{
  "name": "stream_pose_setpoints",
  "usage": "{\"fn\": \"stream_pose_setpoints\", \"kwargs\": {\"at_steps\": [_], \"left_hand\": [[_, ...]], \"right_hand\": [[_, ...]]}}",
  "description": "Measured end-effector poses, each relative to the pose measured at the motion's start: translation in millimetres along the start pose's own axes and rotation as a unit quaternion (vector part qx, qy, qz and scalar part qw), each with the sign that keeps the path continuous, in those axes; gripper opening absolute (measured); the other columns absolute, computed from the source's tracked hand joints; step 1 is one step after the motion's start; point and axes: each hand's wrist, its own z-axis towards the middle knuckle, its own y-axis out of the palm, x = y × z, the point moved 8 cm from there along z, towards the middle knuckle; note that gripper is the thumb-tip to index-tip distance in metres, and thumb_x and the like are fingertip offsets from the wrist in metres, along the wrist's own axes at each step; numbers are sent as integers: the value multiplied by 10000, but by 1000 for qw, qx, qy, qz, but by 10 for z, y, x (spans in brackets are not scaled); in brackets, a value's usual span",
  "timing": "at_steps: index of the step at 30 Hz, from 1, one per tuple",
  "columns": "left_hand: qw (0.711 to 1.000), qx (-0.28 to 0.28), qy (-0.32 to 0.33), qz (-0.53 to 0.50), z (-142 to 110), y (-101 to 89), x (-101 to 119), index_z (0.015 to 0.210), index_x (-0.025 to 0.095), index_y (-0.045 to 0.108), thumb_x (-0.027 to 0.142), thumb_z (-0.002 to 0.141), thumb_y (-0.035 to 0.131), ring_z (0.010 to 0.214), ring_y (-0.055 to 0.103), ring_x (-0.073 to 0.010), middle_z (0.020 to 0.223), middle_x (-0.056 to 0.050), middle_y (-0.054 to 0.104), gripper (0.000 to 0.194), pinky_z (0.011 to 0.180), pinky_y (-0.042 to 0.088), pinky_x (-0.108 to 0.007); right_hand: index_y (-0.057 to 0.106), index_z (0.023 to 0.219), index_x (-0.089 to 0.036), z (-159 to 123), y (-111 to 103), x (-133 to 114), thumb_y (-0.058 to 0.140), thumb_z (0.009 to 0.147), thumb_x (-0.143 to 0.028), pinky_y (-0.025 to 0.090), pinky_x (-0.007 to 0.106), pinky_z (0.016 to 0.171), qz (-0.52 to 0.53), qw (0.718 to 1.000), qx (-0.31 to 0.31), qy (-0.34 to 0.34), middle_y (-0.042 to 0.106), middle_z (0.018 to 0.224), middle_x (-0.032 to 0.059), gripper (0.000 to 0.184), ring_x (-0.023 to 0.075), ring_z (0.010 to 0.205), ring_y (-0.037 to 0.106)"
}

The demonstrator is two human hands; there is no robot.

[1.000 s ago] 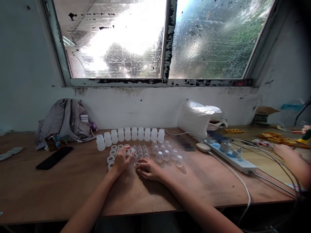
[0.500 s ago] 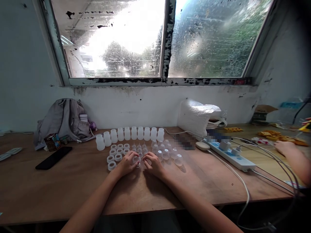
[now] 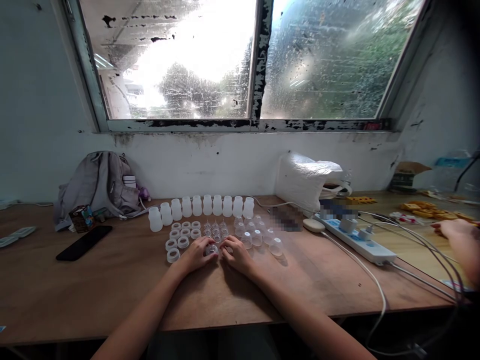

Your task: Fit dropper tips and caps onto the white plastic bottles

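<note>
My left hand (image 3: 200,253) has thumb and fingers closed around the side of a clear silicone bottle teat (image 3: 212,249), low over the table. Just right of it, my right hand (image 3: 235,252) rests with its fingers curled and drawn together; whatever is in them is hidden. Several more clear teats (image 3: 215,231) stand in rows right behind my hands. White screw rings (image 3: 183,242) lie in rows on the left, and clear domed caps (image 3: 257,237) stand on the right. At the back, frosted baby bottles (image 3: 197,206) form a curved line.
A black phone (image 3: 84,243), a small carton (image 3: 81,219) and a grey backpack (image 3: 99,192) are on the left. On the right lie a power strip (image 3: 360,242) with cables and a white bag (image 3: 300,182). Another person's hand (image 3: 455,231) is beside yellow parts (image 3: 422,206) at far right.
The teat in my left hand has tipped from facing me to lying flatter and lower. My right hand has barely moved. The other person's hand has shifted slightly right.
</note>
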Motion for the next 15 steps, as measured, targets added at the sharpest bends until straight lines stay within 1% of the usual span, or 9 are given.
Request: {"fn": "stream_pose_setpoints", "kwargs": {"at_steps": [7,15], "left_hand": [[1000,-21,-9,7,6,17,-2,982,193,533,357,704,566,903,509,-177,945,-46,556,324,812,403,-301],[999,-16,-11,49,1,-10,9,976,201,534,382,709,554,904,509,-186,941,-44,566,323,827,376,-316]], "right_hand": [[577,711,-176,0,15,12,450,730,-109,412,256,715,-2,1000,-6,3,518,783,30,145,125,747,497],[580,709,-174,-3,33,29,454,729,-112,409,252,711,-6,1000,-10,7,518,782,29,142,124,744,498]]}}
